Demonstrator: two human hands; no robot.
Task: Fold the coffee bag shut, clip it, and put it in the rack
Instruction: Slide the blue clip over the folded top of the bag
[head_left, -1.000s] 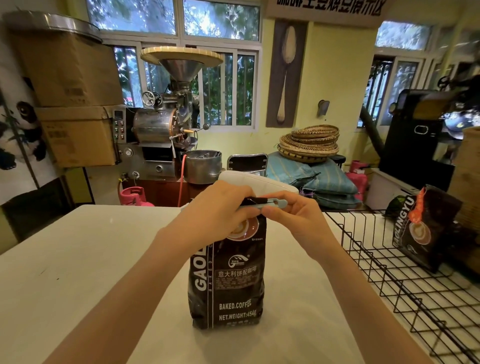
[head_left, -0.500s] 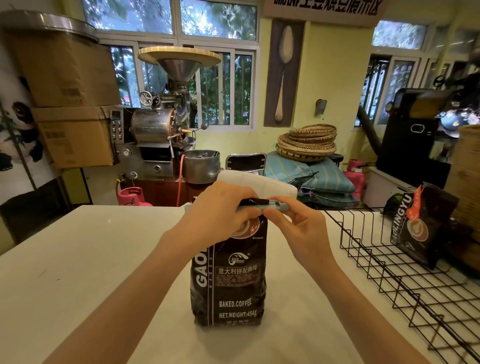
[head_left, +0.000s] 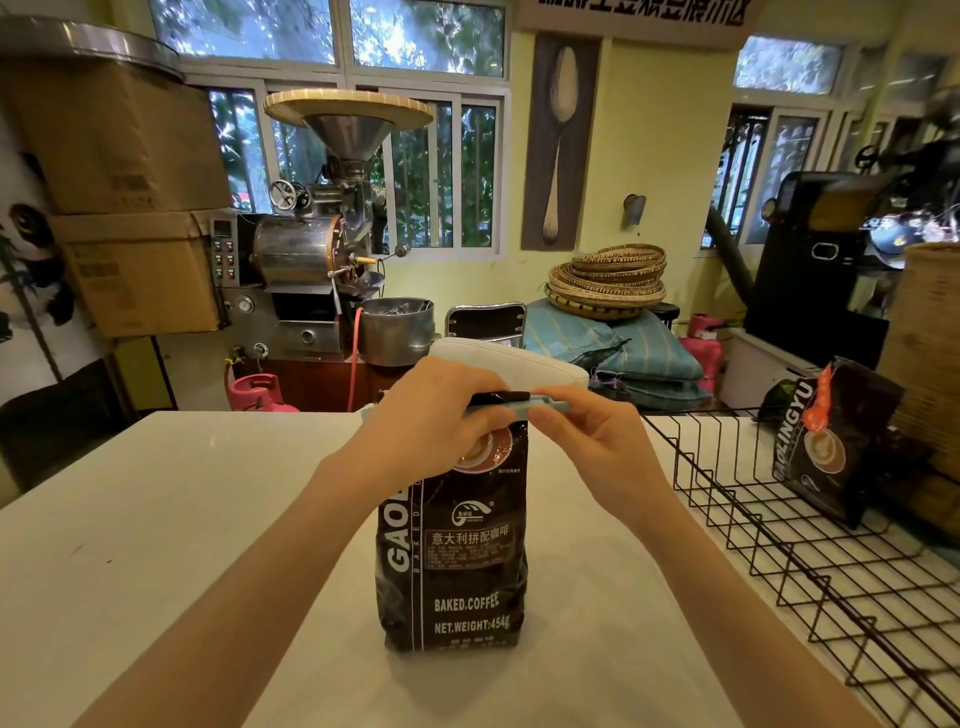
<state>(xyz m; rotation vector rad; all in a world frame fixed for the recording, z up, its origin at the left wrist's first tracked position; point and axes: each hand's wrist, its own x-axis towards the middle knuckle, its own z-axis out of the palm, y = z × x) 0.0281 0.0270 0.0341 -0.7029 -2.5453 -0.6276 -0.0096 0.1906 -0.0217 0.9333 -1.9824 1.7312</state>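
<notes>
A black coffee bag (head_left: 457, 561) stands upright in the middle of the white table (head_left: 156, 519). Its top is folded over, and a light blue bar clip (head_left: 543, 404) lies across the fold. My left hand (head_left: 431, 415) grips the folded top and the clip's left part. My right hand (head_left: 587, 441) pinches the clip's right end between thumb and fingers. The fold itself is mostly hidden by my hands. The black wire rack (head_left: 810, 540) lies along the table's right side, apart from the bag.
A second black coffee bag with an orange clip (head_left: 836, 441) leans at the rack's far end. A white chair back (head_left: 509, 358) sits just behind the table. A coffee roaster (head_left: 322, 270), cardboard boxes and stacked woven trays fill the background.
My hands and the bag have barely moved. The right fingers have shifted slightly along the clip's right end, and the view has drifted a little.
</notes>
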